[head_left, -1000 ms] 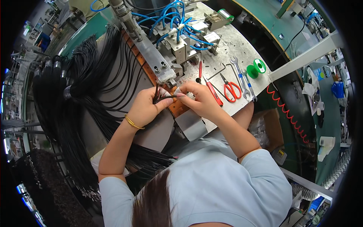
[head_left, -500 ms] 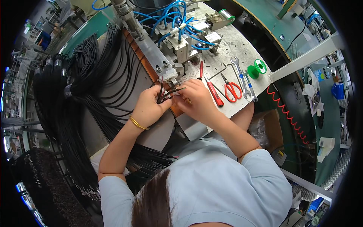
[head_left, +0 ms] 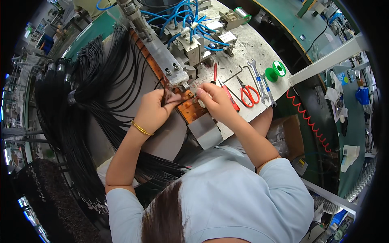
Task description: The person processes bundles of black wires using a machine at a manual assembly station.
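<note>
While I watch from above, the left hand [head_left: 153, 110] is curled shut around a few thin black wires [head_left: 165, 96], with the thumb pressing them down. These wires sit right at the fingertips, touching the orange slotted block [head_left: 189, 107] beside the hand. My right hand [head_left: 214, 102] is just across from it, fingers pinched almost closed on something too small for me to tell. Just above both hands is the long grey metal bar [head_left: 162, 60] of the machine. Off to the right of the right hand lie red-handled scissors [head_left: 247, 92] and silver wrenches [head_left: 259, 83]. Far left of the left hand hangs a big bundle of black cables [head_left: 87, 91].
</note>
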Demonstrator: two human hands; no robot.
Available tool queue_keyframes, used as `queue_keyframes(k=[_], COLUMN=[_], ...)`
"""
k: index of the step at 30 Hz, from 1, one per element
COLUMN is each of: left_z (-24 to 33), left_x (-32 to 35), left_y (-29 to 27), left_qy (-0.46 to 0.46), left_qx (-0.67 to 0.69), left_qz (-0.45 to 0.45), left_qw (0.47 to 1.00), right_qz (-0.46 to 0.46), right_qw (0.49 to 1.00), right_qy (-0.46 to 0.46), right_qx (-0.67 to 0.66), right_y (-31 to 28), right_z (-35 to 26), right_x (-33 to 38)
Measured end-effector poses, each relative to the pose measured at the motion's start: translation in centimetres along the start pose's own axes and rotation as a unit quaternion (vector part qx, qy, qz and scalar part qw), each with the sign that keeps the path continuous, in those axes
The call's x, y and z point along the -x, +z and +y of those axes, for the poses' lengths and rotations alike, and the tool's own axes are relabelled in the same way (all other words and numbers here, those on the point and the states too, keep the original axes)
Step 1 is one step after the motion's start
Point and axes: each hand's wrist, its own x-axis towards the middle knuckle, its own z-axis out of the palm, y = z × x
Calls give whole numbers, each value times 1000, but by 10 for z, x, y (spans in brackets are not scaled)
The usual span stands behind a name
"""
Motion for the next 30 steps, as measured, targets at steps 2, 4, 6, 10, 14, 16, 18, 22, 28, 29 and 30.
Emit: queue_keyframes(k=[2,4,6,10,14,16,18,22,28,29,30], left_z=[19,22,16,13,23,27,29,26,21,23,25], left_x=[-4,-6,-6,-6,-6,-6,-5,-3,-4,-3,-2], left_y=[-9,-8,-3,-6,-9,-10,-10,-7,-5,-4,-3], left_qy=[-128,-192,-209,-214,-219,-221,-221,-200,-123,-140,-157], left_qx=[16,25,100,145,141,137,130,129,91,86,81], left_qz=[1,1,-38,-65,-85,-92,-100,-113,-86,-82,-78], left_qw=[992,981,972,964,962,961,961,965,984,983,981], right_qz=[12,18,19,0,57,98,118,49,16,17,17], right_qw=[999,999,998,999,994,986,980,979,992,990,990], right_qy=[31,5,-9,41,16,-45,-75,-170,-119,-126,-126], right_qx=[6,47,67,-16,86,124,143,99,45,58,58], right_y=[0,3,5,5,4,2,2,6,4,5,5], right_z=[10,21,29,34,24,11,-1,-14,-15,-16,-17], right_x=[-1,-1,-2,-2,0,2,2,0,1,1,1])
